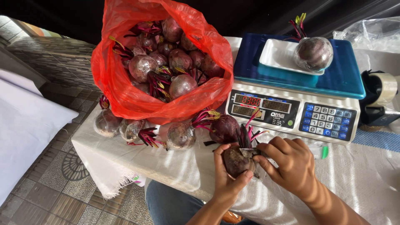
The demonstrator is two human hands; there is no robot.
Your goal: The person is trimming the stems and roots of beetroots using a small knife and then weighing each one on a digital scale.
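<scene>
A dark beet is gripped by the left hand, and a small blade is pinched against it by the right hand, near the scale.

Scale & red bag block ahead; room rt

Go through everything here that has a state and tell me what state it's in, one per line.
Red plastic bag: open, full of beets.
Scale: switched on, display lit.
White tray: on the scale, holding one wrapped beet.
Beet in hand: unwrapped, gripped by the left hand.
Right hand: holding a small blade at the beet's top.
Tape dispenser: loaded.
</scene>
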